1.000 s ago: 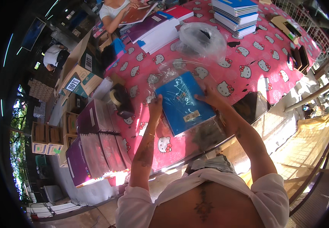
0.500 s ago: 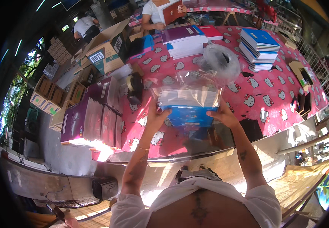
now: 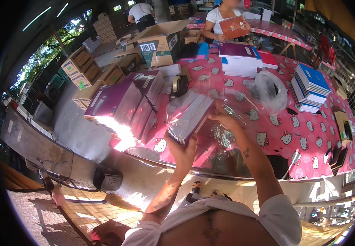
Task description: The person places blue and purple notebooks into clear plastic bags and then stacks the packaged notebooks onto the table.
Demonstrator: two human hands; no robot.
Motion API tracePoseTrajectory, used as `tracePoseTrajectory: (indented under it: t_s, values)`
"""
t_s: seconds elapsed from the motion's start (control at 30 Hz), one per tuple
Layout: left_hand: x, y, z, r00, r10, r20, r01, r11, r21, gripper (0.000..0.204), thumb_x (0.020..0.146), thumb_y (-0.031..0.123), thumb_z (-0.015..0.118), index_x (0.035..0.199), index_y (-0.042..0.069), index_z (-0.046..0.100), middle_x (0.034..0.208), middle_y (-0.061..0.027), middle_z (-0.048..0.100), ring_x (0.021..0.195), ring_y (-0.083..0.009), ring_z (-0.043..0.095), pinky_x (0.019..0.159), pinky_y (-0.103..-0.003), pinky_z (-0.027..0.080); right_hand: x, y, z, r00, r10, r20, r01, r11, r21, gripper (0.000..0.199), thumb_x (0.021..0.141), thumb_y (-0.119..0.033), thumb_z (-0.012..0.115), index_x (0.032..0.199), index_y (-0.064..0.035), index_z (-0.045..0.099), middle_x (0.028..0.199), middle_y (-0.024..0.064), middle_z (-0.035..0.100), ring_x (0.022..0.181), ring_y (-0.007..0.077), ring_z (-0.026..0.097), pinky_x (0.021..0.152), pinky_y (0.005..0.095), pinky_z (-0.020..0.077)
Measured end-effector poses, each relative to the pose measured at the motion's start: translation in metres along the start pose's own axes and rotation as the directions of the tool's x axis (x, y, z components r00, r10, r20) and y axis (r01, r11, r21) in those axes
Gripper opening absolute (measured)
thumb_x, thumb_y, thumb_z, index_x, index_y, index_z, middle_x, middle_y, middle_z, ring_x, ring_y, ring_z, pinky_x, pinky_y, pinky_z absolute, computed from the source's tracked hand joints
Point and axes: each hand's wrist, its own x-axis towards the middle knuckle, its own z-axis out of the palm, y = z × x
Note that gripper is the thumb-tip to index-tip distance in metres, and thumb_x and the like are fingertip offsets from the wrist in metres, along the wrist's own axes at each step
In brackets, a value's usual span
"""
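A bundle of notebooks [image 3: 190, 117] in clear plastic is held tilted just above the pink patterned tablecloth, its white page edges facing up. My left hand [image 3: 181, 151] grips its near lower end, thumb and fingers around the corner. At the far right side, the fingers of my right hand [image 3: 225, 117] close on the bundle's edge. Loose clear plastic [image 3: 224, 135] spreads over the table under my right forearm. Left of the bundle stand wrapped stacks of purple notebooks [image 3: 116, 100]. Behind it sits a tape dispenser [image 3: 180, 85].
A roll of clear plastic [image 3: 269, 92] lies to the right, near a tall stack of blue notebooks [image 3: 308, 88]. Farther back are a purple-topped stack [image 3: 239, 61] and an open cardboard box [image 3: 163, 45]. A co-worker [image 3: 222, 24] across the table holds a brown-red notebook [image 3: 233, 27].
The bundle has been turned and tilted leftward, so its blue cover no longer faces me. My left hand has moved to its near end and my right to its far side. My view has shifted left.
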Motion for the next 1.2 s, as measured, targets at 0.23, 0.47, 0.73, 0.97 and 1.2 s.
tracePoseTrajectory:
  t_s: [0.23,0.47,0.73,0.97,1.2]
  values:
    - [0.095,0.003,-0.051,0.882,-0.169,0.439,0.286,0.933,-0.216,0.054,0.077,-0.007,0.073,0.119,0.004,0.042,0.108,-0.0075,0.061,0.101,-0.0157,0.061,0.085,-0.029,0.053,-0.035,-0.033,0.035,0.981,-0.041,-0.188,0.022,0.994,-0.104,0.094,0.069,-0.016,0.091,0.144,-0.0017,0.037,0.131,0.0111,0.055,0.122,0.0208,0.052,0.100,0.0335,0.0468]
    - [0.109,-0.062,0.021,0.661,-0.199,0.723,0.515,0.822,-0.245,0.088,0.073,-0.005,0.077,0.147,0.004,0.030,0.130,-0.0119,0.052,0.121,-0.0218,0.052,0.096,-0.035,0.050,-0.104,-0.031,-0.009,0.878,-0.174,-0.446,0.107,0.979,-0.172,0.106,0.070,-0.014,0.090,0.151,-0.0006,0.023,0.134,0.0122,0.051,0.119,0.0199,0.054,0.100,0.0327,0.0470]
    - [0.245,-0.199,-0.036,0.898,-0.311,0.312,0.331,0.944,-0.010,0.053,0.090,0.036,0.071,0.131,0.005,0.055,0.106,-0.0057,0.062,0.088,-0.0130,0.059,0.080,-0.030,0.051,-0.059,-0.214,0.129,0.683,-0.711,0.167,0.149,-0.088,-0.985,0.089,0.072,-0.052,0.081,0.139,-0.0028,0.049,0.123,0.0154,0.058,0.118,0.0284,0.054,0.096,0.0387,0.0450]
    - [0.287,-0.268,-0.020,0.532,-0.750,0.392,0.746,0.634,0.202,0.016,0.089,0.025,0.072,0.095,0.013,0.063,0.058,0.0067,0.043,0.047,-0.0047,0.039,0.049,-0.024,0.044,0.002,-0.216,0.155,0.927,-0.367,0.078,0.103,0.047,-0.994,0.035,0.081,-0.042,0.074,0.081,-0.0078,0.067,0.066,0.0064,0.065,0.062,0.0288,0.066,0.066,0.0419,0.0508]
    - [0.230,-0.293,-0.009,0.584,-0.691,0.425,0.799,0.581,-0.154,0.007,0.090,0.020,0.066,0.095,0.015,0.065,0.063,0.0052,0.051,0.049,-0.0111,0.047,0.047,-0.029,0.041,0.006,-0.194,0.155,0.962,-0.268,-0.056,-0.083,-0.091,-0.992,0.033,0.079,-0.040,0.077,0.079,-0.0082,0.068,0.072,0.0046,0.069,0.063,0.0262,0.067,0.062,0.0408,0.0514]
